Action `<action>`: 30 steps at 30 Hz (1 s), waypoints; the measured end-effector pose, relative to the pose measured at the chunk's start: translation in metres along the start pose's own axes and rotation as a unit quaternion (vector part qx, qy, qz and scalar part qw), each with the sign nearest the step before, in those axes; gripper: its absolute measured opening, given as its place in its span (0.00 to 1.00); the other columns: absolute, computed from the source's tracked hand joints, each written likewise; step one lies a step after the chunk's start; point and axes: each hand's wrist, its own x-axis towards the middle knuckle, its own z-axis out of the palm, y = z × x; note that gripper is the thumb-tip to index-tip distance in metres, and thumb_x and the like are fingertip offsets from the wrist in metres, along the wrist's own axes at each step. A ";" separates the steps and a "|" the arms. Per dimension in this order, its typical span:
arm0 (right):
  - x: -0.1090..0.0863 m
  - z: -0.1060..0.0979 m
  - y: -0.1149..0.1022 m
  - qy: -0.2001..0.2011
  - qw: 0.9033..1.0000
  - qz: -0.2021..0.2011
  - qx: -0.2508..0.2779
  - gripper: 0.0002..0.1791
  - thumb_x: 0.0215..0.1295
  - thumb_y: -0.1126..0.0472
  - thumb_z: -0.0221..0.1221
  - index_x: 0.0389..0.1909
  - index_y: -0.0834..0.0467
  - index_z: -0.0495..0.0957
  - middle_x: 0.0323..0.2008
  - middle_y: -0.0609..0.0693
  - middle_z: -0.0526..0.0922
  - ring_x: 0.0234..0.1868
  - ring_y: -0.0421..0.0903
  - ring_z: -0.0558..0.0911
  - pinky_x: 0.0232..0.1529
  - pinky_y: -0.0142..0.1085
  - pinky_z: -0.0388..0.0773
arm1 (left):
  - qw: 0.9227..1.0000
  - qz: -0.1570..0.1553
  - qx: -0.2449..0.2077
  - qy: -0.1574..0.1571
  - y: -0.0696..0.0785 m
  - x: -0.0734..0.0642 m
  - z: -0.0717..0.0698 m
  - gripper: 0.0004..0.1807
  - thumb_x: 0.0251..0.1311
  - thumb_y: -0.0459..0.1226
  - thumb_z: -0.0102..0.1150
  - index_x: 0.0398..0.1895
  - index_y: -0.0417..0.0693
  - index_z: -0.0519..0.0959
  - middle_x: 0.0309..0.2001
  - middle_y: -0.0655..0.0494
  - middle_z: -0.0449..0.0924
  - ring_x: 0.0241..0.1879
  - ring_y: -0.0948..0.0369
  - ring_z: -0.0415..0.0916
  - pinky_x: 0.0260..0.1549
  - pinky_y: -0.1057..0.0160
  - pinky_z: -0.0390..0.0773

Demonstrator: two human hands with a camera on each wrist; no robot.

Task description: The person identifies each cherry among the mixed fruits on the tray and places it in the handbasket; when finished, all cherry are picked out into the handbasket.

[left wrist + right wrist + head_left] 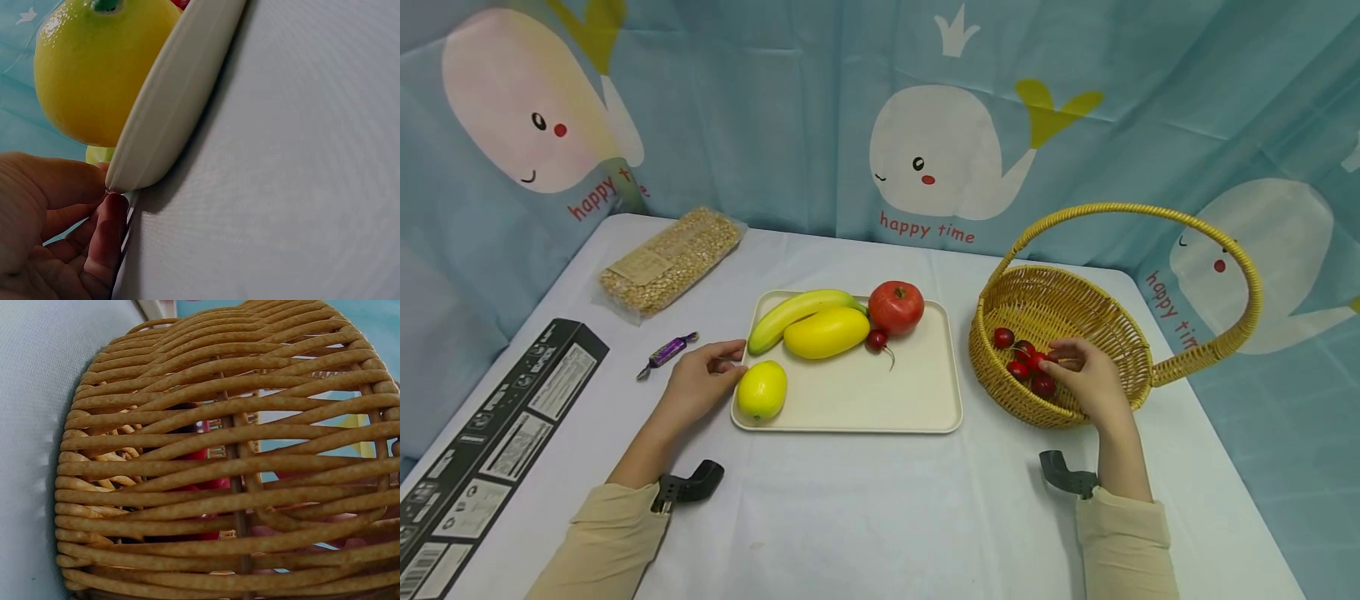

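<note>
My left hand [706,379] pinches the left rim of a cream tray [850,408], thumb above and fingers below in the left wrist view. Beside the thumb, a yellow lemon [762,390] sits in the tray's near left corner. Also on the tray are a banana [805,310], a yellow mango [827,333], a red pomegranate [896,307] and a dark cherry [876,340] with a stem. Inside a wicker basket [1011,400], my right hand [1088,375] pinches a red cherry [1037,361] among several others. The basket's weave mostly hides that hand in the right wrist view.
A tall handle [1247,283] arches over the basket and leans right. To the left lie a bag of grain [673,262], a purple wrapped candy [667,352] and a long black box [505,446]. A whale-print curtain [760,125] hangs behind the white table [842,517].
</note>
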 end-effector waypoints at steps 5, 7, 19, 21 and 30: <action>-0.002 0.001 -0.007 0.030 0.999 -0.001 0.015 0.24 0.63 0.52 0.58 0.54 0.63 0.71 0.51 0.61 0.74 0.52 0.57 0.72 0.47 0.48 0.72 | 1.000 0.000 0.002 0.002 -0.001 -0.001 0.000 0.23 0.58 0.32 0.58 0.57 0.33 0.71 0.45 0.40 0.77 0.36 0.55 0.70 0.31 0.73 0.69; -0.003 0.002 -0.012 0.050 0.999 -0.006 0.021 0.24 0.63 0.52 0.57 0.54 0.63 0.71 0.51 0.60 0.74 0.52 0.56 0.72 0.47 0.46 0.72 | 1.000 -0.002 0.005 0.002 -0.001 -0.001 -0.001 0.23 0.58 0.33 0.58 0.57 0.34 0.71 0.45 0.40 0.77 0.36 0.55 0.70 0.31 0.73 0.69; -0.019 0.016 -0.086 0.125 0.975 -0.136 0.121 0.16 0.59 0.67 0.60 0.48 0.67 0.75 0.45 0.58 0.78 0.45 0.50 0.76 0.41 0.24 0.71 | 1.000 -0.001 0.000 0.003 0.001 0.001 0.000 0.23 0.58 0.32 0.58 0.57 0.33 0.71 0.45 0.40 0.78 0.36 0.55 0.70 0.31 0.73 0.69; -0.022 0.021 -0.105 0.125 0.968 -0.163 0.144 0.15 0.58 0.70 0.59 0.47 0.69 0.75 0.44 0.60 0.78 0.45 0.52 0.76 0.43 0.25 0.71 | 1.000 0.001 0.002 0.004 0.001 0.000 0.000 0.23 0.57 0.32 0.58 0.57 0.33 0.71 0.45 0.40 0.78 0.36 0.55 0.70 0.31 0.73 0.69; -0.003 0.078 -0.127 0.050 0.958 -0.236 0.155 0.15 0.57 0.65 0.62 0.46 0.62 0.79 0.45 0.56 0.80 0.45 0.53 0.78 0.44 0.44 0.75 | 1.000 -0.003 0.001 -0.001 0.002 0.000 -0.001 0.23 0.58 0.33 0.57 0.58 0.34 0.71 0.46 0.41 0.77 0.37 0.55 0.71 0.33 0.70 0.70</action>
